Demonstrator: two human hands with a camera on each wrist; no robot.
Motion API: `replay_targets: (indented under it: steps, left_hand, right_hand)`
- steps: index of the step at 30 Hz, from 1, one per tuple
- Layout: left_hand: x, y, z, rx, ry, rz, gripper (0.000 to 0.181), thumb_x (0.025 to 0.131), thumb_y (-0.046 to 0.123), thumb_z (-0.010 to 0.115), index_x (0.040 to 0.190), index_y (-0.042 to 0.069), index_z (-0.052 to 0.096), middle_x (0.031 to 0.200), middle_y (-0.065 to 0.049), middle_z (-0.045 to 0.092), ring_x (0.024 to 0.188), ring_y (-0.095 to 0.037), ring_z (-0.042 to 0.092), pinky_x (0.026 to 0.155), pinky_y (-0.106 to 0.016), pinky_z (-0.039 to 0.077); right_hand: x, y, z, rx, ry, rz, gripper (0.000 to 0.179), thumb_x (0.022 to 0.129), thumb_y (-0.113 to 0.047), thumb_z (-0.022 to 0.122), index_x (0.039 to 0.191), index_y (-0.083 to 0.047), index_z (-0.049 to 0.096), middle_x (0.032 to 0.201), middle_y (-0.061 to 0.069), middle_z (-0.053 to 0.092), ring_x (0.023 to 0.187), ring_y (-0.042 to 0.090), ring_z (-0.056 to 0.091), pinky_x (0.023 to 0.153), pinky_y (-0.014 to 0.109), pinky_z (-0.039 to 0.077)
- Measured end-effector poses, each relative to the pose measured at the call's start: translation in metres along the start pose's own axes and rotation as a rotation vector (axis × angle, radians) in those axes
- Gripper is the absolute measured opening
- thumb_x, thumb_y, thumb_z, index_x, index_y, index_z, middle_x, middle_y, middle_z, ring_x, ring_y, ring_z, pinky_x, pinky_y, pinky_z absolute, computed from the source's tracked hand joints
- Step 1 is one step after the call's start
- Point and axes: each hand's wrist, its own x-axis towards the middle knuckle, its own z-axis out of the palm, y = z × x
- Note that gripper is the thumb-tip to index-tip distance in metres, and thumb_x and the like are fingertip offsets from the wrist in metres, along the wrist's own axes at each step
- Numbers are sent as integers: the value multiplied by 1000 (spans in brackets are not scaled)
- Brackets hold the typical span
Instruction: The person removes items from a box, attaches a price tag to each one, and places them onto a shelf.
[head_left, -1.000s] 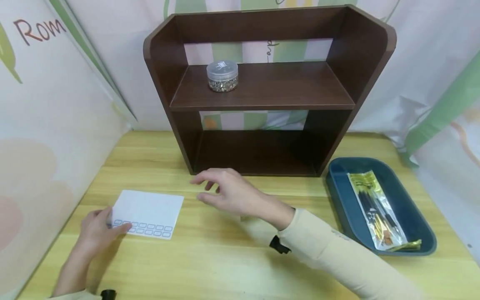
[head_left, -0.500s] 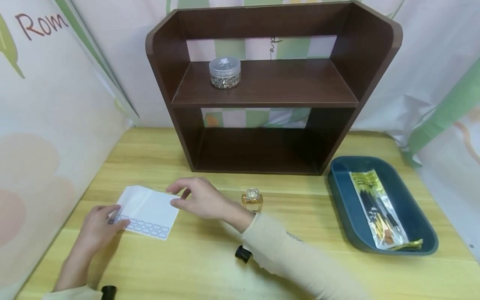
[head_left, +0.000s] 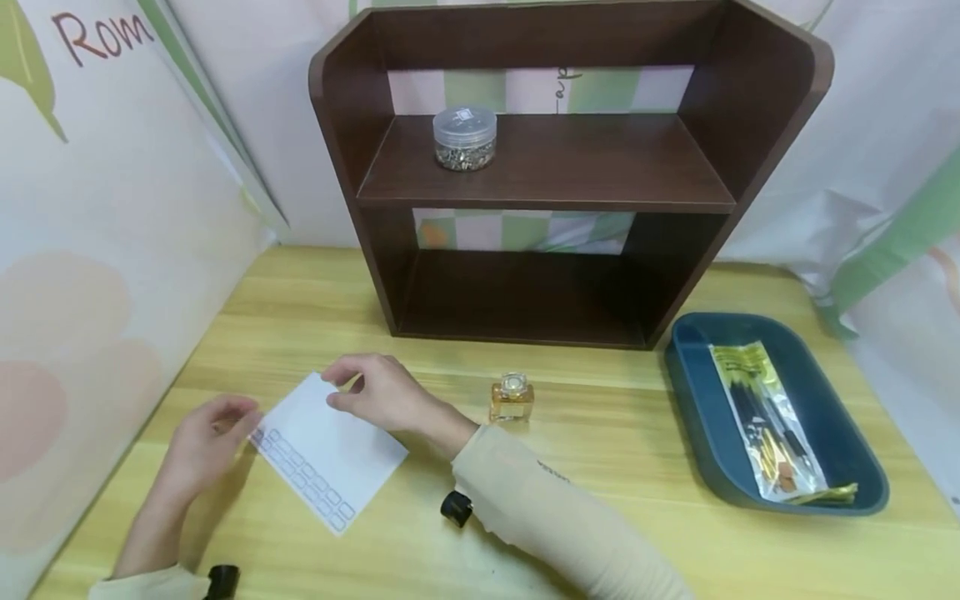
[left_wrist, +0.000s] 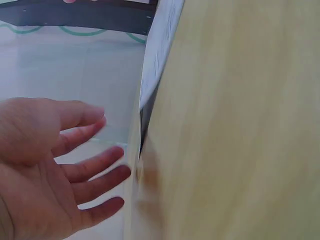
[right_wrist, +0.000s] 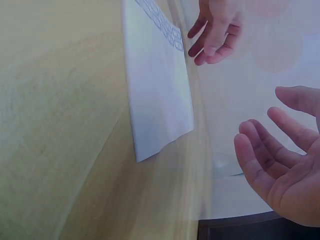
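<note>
A white sheet of paper (head_left: 345, 442), printed with rows of blue-outlined boxes along one edge, lies turned at an angle on the table. In the right wrist view the sheet (right_wrist: 157, 85) has a slightly wavy near edge. My left hand (head_left: 206, 446) is at its left corner; the left wrist view shows that hand (left_wrist: 60, 170) with loosely bent fingers and nothing between them. Over the sheet's upper corner is my right hand (head_left: 382, 396). Its relaxed fingers appear apart from the paper in the right wrist view, where the hand (right_wrist: 285, 155) holds nothing.
A small amber glass bottle (head_left: 512, 398) stands right of my right hand. Behind is a dark brown two-tier shelf (head_left: 555, 204), with a clear lidded jar (head_left: 465, 140) on its upper tier. At right, a blue tray (head_left: 693, 442) contains a packet of brushes (head_left: 768, 425).
The paper has turned clockwise on the table. My right hand has moved left to it, uncovering the amber bottle. My left hand has let go of the sheet's left edge.
</note>
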Motion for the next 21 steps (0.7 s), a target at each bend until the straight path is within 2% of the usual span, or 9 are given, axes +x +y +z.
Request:
replay_targets:
  steps: [3,6,11,14,16,21]
  left_hand:
    - [0,-2,-1,83,-73,14,52,95,18,70,131,-15,52,130,-40,51,118,-57,49,97,-69,41]
    - [-1,-3,-4,173,-159,3,69,91,27,75,136,-17,46,136,-44,40,121,-62,38,97,-75,33]
    - [-8,-1,-5,202,-212,-1,81,87,36,78,137,-19,44,136,-45,37,121,-64,36,95,-79,30]
    - [-10,2,-2,226,-210,19,81,85,34,81,136,-18,46,135,-44,40,120,-62,38,95,-78,32]
    - [-12,4,1,234,-195,29,74,84,29,82,134,-16,51,134,-42,42,119,-61,41,93,-77,34]
    - [-10,7,4,238,-122,46,53,84,21,81,124,-9,62,126,-36,52,112,-55,50,89,-73,41]
  right_hand:
    - [2,3,0,-6,2,24,29,95,-14,71,124,-12,69,116,3,66,83,5,61,65,20,54]
    - [4,4,1,-1,13,23,29,94,-13,72,123,-11,70,114,2,66,82,6,62,66,19,54]
    - [8,1,10,21,0,-4,27,94,-12,72,120,-10,70,112,6,68,84,8,63,68,18,53]
    - [9,-2,14,16,-12,10,27,94,-13,72,120,-10,71,112,4,68,83,6,61,68,18,52]
    - [10,-3,16,11,-16,22,27,93,-13,73,121,-10,71,112,2,68,83,4,61,68,17,52]
    - [14,-4,18,-4,-24,19,27,93,-13,73,120,-11,71,112,3,69,82,5,62,69,17,51]
